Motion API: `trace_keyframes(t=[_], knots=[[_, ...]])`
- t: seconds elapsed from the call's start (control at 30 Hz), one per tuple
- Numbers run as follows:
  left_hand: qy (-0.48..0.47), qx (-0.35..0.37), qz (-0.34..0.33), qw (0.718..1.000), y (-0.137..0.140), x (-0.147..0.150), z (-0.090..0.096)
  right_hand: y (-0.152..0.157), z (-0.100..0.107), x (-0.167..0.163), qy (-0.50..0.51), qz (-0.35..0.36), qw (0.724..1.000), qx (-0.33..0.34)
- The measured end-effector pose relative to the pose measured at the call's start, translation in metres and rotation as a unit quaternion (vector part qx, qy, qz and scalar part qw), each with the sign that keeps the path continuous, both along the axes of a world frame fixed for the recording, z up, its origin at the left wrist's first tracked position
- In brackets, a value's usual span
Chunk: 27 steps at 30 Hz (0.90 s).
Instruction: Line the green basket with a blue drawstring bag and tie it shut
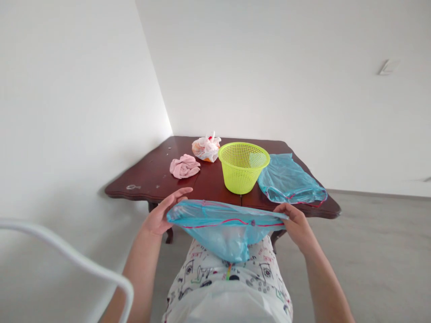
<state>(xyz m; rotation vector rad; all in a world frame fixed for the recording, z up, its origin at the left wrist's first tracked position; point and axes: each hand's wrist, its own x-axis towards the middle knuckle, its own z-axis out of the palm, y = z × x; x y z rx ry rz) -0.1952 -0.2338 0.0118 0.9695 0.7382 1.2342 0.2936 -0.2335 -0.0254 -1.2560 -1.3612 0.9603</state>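
One blue bag [215,233] with a red drawstring was found stretched crosswise between both hands, in front of the near edge of the tabletop [210,186] and above the patterned trousers [188,278]. The bag's right end is pinched between thumb and fingers in the grip of the right hand [296,222]. Its left end is located against the thumb side of the left hand [161,215], whose fingers are extended past the bag's upper edge; whether that end is pinched by the left grip cannot be told. The bag's body is seen to hang slack, below the level of both grips. On the tabletop, a yellow-green basket [239,179] is stood upright beyond the bag. A second blue bag [289,177] is laid flat to its right; a pink cloth [184,167] and a knotted white plastic bag [205,149] are noted to its left.
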Motion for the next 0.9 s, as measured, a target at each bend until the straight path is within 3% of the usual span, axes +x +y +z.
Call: trace_keyframes(t=[0.07,0.17,0.27,0.4,0.57,0.67,0.73,0.8,0.83,0.9], knots=[[0.029,-0.009,0.075,0.997,0.005,0.007,-0.001,-0.005,0.002,-0.003,0.024,0.004,1.0,-0.009],[0.194,0.037,0.13,0.972,0.007,0.015,-0.001,-0.016,0.017,-0.014,0.097,0.032,0.994,-0.042],[0.375,0.159,0.143,0.902,0.005,0.017,0.006,-0.026,0.042,-0.024,0.215,0.078,0.965,-0.126],[0.496,0.26,0.155,0.814,0.007,0.021,0.025,-0.018,0.076,-0.032,0.333,0.092,0.922,-0.176],[0.653,0.258,0.163,0.693,0.013,0.039,0.041,0.002,0.103,-0.047,0.355,0.106,0.923,-0.102],[0.691,0.252,0.245,0.632,0.011,0.057,0.045,0.005,0.114,-0.064,0.332,0.101,0.938,-0.025],[0.647,0.258,0.34,0.632,0.005,0.072,0.046,0.004,0.121,-0.075,0.318,0.096,0.943,0.01],[0.56,0.277,0.359,0.693,-0.005,0.091,0.045,0.003,0.129,-0.085,0.316,0.095,0.944,0.024],[0.518,0.292,0.314,0.74,-0.009,0.101,0.043,0.003,0.132,-0.09,0.316,0.103,0.943,0.022],[0.455,0.315,0.13,0.823,-0.014,0.121,0.037,0.003,0.138,-0.099,0.311,0.134,0.941,0.003]])
